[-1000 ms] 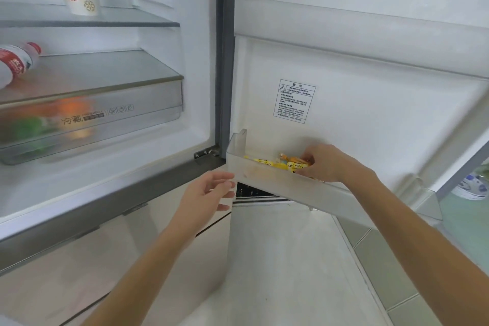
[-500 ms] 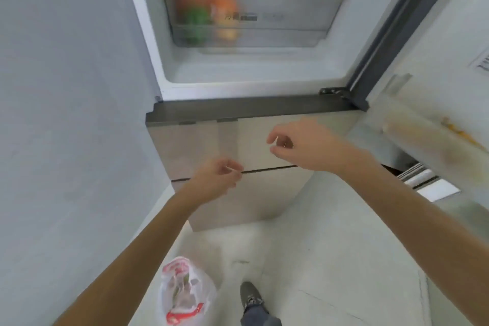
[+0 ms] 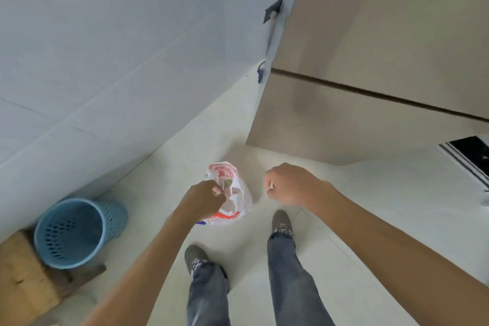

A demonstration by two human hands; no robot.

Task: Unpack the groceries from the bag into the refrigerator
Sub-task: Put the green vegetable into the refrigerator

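**Bag (image 3: 239, 200) on the floor by the refrigerator (image 3: 370, 61)**

Bag stands on the tile just ahead of the feet, mouth facing up, long side running toward the refrigerator. Left hand (image 3: 203, 198) is curled right over its mouth, can't tell if it's gripping. Right hand (image 3: 291, 184) is curled too, holding nothing.

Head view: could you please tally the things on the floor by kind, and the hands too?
Plastic bag: 1
Blue basket: 1
Wooden stool: 1
Shoes: 2
Hands: 2
Total: 7
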